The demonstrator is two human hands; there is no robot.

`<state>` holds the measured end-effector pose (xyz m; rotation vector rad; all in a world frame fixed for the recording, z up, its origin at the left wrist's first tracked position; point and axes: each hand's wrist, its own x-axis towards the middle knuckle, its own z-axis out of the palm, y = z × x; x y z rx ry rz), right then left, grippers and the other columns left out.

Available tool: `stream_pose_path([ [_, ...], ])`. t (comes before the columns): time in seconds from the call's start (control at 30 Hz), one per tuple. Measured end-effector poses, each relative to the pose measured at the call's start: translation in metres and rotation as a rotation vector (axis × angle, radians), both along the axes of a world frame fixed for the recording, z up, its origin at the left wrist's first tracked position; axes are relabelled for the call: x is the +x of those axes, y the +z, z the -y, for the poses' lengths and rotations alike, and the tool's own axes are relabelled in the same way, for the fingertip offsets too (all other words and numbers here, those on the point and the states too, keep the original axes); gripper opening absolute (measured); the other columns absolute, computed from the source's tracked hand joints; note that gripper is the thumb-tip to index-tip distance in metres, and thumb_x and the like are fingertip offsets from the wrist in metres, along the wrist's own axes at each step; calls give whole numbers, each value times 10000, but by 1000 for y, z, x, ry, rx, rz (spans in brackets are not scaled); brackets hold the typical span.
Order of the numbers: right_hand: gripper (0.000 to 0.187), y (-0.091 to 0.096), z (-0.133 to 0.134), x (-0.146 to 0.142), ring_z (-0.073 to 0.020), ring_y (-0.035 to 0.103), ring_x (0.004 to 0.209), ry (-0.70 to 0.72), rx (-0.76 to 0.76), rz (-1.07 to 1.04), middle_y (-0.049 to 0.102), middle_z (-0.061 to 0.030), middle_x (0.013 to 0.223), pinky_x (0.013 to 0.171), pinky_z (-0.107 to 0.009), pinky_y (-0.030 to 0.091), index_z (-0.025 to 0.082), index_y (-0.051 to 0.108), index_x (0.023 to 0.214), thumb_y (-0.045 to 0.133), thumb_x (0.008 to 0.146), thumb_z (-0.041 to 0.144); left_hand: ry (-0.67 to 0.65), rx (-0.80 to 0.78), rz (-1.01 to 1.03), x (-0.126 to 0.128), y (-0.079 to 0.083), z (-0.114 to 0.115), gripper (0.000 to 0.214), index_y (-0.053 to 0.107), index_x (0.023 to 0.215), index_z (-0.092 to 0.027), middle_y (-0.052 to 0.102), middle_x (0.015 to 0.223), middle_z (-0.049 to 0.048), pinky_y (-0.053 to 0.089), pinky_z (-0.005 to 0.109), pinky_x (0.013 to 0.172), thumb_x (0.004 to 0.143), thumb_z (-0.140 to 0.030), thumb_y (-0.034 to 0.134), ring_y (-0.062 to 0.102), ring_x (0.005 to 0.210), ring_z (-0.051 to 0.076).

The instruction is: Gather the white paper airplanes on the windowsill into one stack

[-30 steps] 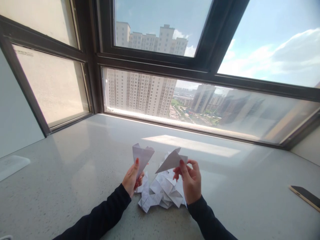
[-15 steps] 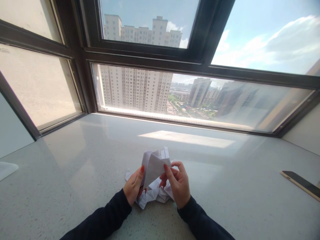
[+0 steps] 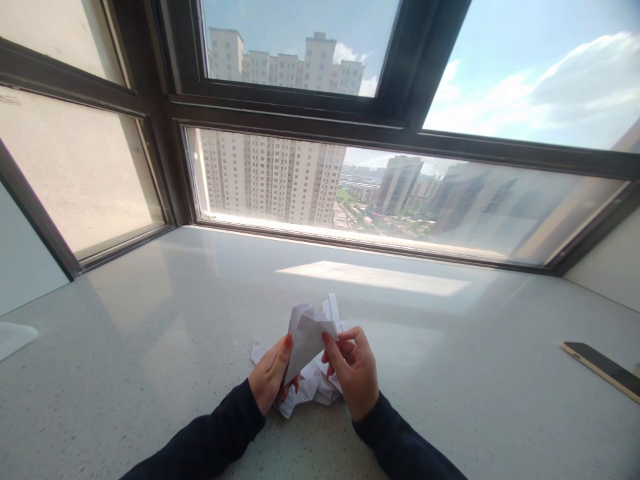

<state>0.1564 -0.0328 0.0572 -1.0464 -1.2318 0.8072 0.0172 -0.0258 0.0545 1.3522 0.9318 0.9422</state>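
Both hands hold folded white paper pieces [image 3: 306,333] pressed together above a pile of similar folded paper [image 3: 310,390] on the pale stone sill [image 3: 150,347]. My left hand [image 3: 270,377] pinches the pieces from the left, thumb up along the edge. My right hand [image 3: 353,373] grips them from the right with thumb and fingers closed. Dark sleeves cover both forearms. The pile lies partly hidden behind my hands.
A phone [image 3: 603,370] lies on the sill at the far right. A dark window frame [image 3: 300,120] runs along the back, with high-rise buildings outside. A patch of sunlight [image 3: 375,277] falls on the sill beyond the paper.
A second ago each hand held a separate folded piece apart. The hands have come together and the pieces now sit against each other. Little has shifted in the last half second.
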Motion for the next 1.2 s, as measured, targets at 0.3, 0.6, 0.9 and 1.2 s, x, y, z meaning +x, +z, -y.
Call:
stream_pose_path([
  [0.3,237,-1,0,-1,-63,421,333,-21,-6,67,503,71,461,327,-173,332,213,324,709,530,720,331,-51,11,5,-1,-3,0,490,455,829,-146,465,438,-55,252,155,279,670,-605,384,331,279,43],
  [0.6,205,9,-11,17,-82,427,443,-172,113,67,467,65,513,436,-199,353,195,378,897,411,789,366,106,18,138,-2,1,-6,442,440,725,-141,543,489,-4,329,192,314,695,-578,374,471,321,93],
  [0.9,375,-6,-40,64,-147,482,593,-292,-3,566,546,-35,656,550,-274,390,153,554,745,387,747,490,464,-15,312,-14,11,-19,483,515,767,-119,368,390,-85,131,139,292,635,-581,468,234,282,13],
  [1.2,388,-8,-35,63,-159,480,603,-271,35,820,559,-39,634,598,-291,374,174,569,685,369,758,499,490,-7,303,-19,12,-23,499,531,783,-106,408,394,-67,175,161,301,628,-577,473,264,283,32],
])
